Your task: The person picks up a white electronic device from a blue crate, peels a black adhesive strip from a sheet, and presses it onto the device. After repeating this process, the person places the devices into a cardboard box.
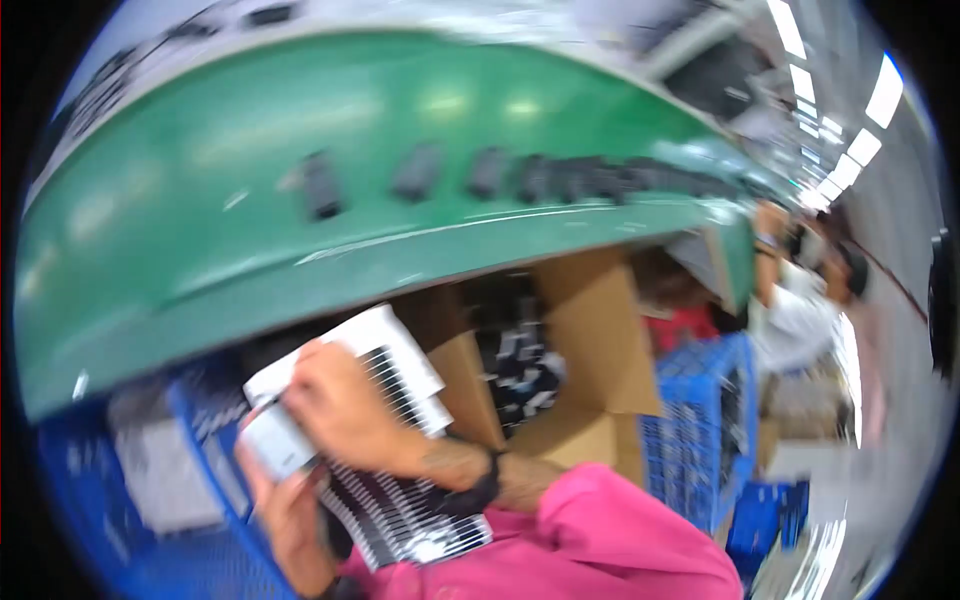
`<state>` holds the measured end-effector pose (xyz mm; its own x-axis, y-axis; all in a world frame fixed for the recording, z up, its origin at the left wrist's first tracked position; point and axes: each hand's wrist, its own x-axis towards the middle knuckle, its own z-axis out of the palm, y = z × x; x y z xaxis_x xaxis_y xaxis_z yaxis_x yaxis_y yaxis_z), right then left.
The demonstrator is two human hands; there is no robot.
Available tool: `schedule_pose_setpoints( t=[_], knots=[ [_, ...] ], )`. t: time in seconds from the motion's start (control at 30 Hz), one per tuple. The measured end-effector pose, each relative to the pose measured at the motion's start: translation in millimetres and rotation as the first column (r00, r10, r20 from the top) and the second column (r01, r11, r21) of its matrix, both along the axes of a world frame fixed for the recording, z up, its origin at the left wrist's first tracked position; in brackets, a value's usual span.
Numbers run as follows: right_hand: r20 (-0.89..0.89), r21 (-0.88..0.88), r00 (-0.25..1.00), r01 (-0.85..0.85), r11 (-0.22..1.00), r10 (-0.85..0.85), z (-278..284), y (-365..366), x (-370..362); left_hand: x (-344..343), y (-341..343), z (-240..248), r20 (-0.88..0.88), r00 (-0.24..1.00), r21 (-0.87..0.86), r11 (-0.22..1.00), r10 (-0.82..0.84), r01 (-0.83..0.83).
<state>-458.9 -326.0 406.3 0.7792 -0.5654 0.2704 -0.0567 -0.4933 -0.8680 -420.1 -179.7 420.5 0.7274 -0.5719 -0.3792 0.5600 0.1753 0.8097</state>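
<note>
My left hand (292, 515) is wrapped round a small light-grey, box-shaped device (278, 443), holding it tilted above my lap. My right hand (345, 405) reaches across with bent fingers pressed together at the device's upper edge. Whatever those fingers pinch is hidden by the hand and blur. Beneath both hands lies a sheet of labels (375, 515), white with rows of black strips, partly covered by my right forearm. A white backing sheet (400, 335) shows beyond my right hand.
A green conveyor belt (200, 240) crosses ahead, carrying a row of dark grey devices (322, 187). Below its edge stands an open cardboard box (600, 330) holding black and white pieces. Blue crates (700, 430) flank me. Another person (800, 310) reaches to the belt at right.
</note>
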Motion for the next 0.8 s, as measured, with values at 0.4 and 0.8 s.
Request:
schedule_pose_setpoints(
  t=[0.4,0.8],
  knots=[
    [0.109,0.748,0.989,-0.148,0.647,0.1,38,-22,-43,8,22,-16,0.1,0.981,-0.073,0.982,-0.166,0.173],
    [-0.042,0.836,0.989,-0.043,0.547,0.143,84,-22,-68,-16,-26,30,0.411,0.815,0.152,0.912,-0.408,0.381]
  ],
)
